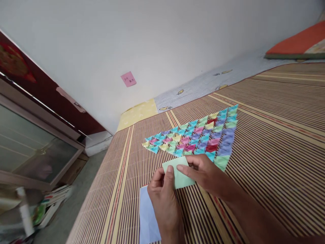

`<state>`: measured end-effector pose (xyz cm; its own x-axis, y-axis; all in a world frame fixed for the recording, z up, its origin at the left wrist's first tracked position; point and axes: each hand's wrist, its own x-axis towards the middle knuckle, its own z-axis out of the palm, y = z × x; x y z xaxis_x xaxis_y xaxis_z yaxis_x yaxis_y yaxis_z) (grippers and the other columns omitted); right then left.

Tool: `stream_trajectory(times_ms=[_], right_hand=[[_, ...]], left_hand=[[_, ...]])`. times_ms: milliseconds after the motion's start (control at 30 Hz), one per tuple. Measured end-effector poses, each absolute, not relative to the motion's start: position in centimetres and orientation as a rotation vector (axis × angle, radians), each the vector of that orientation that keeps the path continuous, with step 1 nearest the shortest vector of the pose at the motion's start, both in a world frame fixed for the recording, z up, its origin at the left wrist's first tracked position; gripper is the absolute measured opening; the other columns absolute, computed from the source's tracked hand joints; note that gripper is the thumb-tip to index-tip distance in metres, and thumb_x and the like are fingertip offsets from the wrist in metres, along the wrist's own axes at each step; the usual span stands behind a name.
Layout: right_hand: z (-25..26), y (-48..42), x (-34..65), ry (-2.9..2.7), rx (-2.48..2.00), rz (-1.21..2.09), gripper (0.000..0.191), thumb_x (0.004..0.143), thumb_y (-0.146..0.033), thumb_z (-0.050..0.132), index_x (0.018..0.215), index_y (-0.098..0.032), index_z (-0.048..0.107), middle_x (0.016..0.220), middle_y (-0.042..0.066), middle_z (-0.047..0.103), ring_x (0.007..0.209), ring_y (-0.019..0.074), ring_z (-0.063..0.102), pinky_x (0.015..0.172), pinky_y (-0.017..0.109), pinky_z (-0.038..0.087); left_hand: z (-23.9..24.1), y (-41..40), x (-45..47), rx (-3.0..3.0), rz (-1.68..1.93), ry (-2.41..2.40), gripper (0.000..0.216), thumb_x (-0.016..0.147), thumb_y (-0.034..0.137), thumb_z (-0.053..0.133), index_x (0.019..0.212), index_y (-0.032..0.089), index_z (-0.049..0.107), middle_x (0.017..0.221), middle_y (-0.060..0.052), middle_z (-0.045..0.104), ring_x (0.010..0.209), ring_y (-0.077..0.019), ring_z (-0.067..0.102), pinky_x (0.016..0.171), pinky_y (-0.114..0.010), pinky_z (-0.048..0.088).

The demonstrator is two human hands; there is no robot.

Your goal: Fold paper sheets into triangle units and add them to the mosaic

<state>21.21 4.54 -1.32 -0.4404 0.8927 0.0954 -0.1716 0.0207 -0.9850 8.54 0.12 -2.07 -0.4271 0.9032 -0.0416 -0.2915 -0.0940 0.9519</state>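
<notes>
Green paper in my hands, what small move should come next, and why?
Probably fold it smaller: left hand and right hand pinch the green paper, a large flat piece, while the paper triangle beyond holds only tiny folded pieces.

Green sheet [179, 174]: thin matt paper, smooth. Pale blue sheet [148, 217] at 7 o'clock of it: same paper, faint creases. Tiled triangle [200, 137] at 1 o'clock: folded coloured paper, matt, ridged. Mat [266, 135] underneath: woven slats, ribbed, slight sheen. Bedsheet [203, 83] at 12 o'clock: printed cloth, matt. Wall [152, 40]: matt paint. Cabinet door [30, 145] at 9 o'clock: glossy glass, wood-look frame.
</notes>
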Motion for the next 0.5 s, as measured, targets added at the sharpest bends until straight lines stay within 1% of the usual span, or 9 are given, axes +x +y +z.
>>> stream_trajectory(times_ms=[67, 167, 267, 333, 400, 500], right_hand=[[-1.5, 4.6, 21.5, -1.478, -0.78, 1.587, 0.026, 0.084, -0.039, 0.067, 0.073, -0.017, 0.059, 0.066, -0.003, 0.052, 0.061, 0.0123, 0.044, 0.055, 0.024, 0.033], [-2.0, 4.9, 22.0, -1.571, -0.786, 1.58, 0.028, 0.084, -0.036, 0.063, 0.065, -0.018, 0.053, 0.059, -0.004, 0.049, 0.056, 0.0112, 0.041, 0.052, 0.024, 0.03], [-2.5, 5.3, 22.9, -1.671, -0.78, 1.563, 0.027, 0.082, -0.031, 0.062, 0.061, -0.019, 0.048, 0.055, -0.005, 0.046, 0.053, 0.0098, 0.037, 0.05, 0.023, 0.026], [-2.7, 5.5, 23.6, -1.741, -0.754, 1.567, 0.024, 0.081, -0.027, 0.062, 0.062, -0.019, 0.05, 0.056, -0.006, 0.045, 0.054, 0.0094, 0.036, 0.05, 0.023, 0.026], [-2.8, 5.8, 24.2, -1.801, -0.735, 1.581, 0.022, 0.082, -0.027, 0.064, 0.064, -0.018, 0.055, 0.058, -0.005, 0.047, 0.055, 0.0096, 0.037, 0.051, 0.023, 0.026], [-2.9, 5.8, 24.2, -1.781, -0.699, 1.602, 0.027, 0.084, -0.039, 0.069, 0.071, -0.017, 0.062, 0.061, -0.005, 0.048, 0.057, 0.0101, 0.039, 0.052, 0.023, 0.027]], left_hand=[[-2.1, 0.2, 8.3, 0.707, 1.705, 1.244, 0.029, 0.076, 0.041, 0.084, 0.078, 0.015, 0.072, 0.069, -0.001, 0.07, 0.06, -0.0136, 0.064, 0.056, -0.023, 0.052], [-2.1, 0.6, 8.2, 0.63, 1.754, 1.188, 0.031, 0.069, 0.041, 0.089, 0.074, 0.015, 0.072, 0.068, -0.001, 0.071, 0.058, -0.0134, 0.064, 0.056, -0.023, 0.053], [-2.1, 1.0, 8.2, 0.554, 1.781, 1.137, 0.033, 0.063, 0.04, 0.093, 0.071, 0.015, 0.072, 0.068, -0.002, 0.073, 0.058, -0.0136, 0.065, 0.057, -0.023, 0.054], [-2.1, 1.1, 8.1, 0.522, 1.787, 1.114, 0.033, 0.061, 0.039, 0.093, 0.071, 0.015, 0.072, 0.068, -0.002, 0.073, 0.058, -0.0135, 0.066, 0.058, -0.023, 0.054], [-2.2, 1.1, 8.0, 0.513, 1.787, 1.108, 0.032, 0.06, 0.037, 0.094, 0.071, 0.015, 0.072, 0.068, -0.002, 0.074, 0.058, -0.0137, 0.066, 0.057, -0.023, 0.054], [-2.2, 1.1, 8.0, 0.523, 1.783, 1.107, 0.031, 0.06, 0.034, 0.094, 0.072, 0.016, 0.072, 0.068, -0.002, 0.074, 0.058, -0.0135, 0.065, 0.057, -0.023, 0.054]])
